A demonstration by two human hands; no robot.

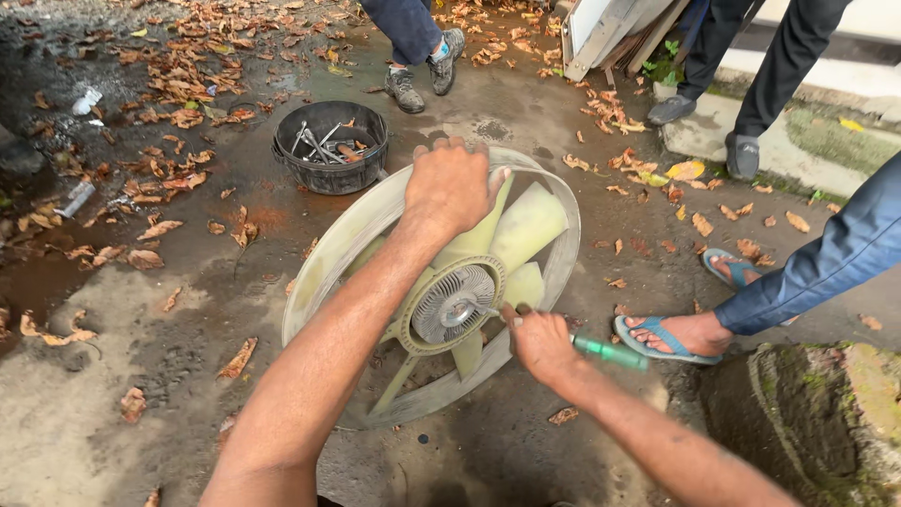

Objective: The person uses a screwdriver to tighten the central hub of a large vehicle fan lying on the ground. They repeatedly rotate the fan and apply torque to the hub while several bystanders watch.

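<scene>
Pale, yellowed plastic makes up the ringed radiator fan [526,225], which stands tilted on the wet concrete ground [113,413], its lower rim on the ground and its upper rim raised. The left hand [449,185] curls its fingers over that top rim, gripping it. The right hand [537,340] is wrapped tightly around a green-handled screwdriver [608,353], the tip lying near the finned metal hub [453,302]. Just beyond the fan's far edge sits a black bucket of tools [330,147]. To the right, a foot in a blue sandal [678,335] stands close to the screwdriver's handle, and a mossy stone block [807,422] crowds the lower right. Open ground strewn with dry leaves [188,113] stretches to the left.
</scene>
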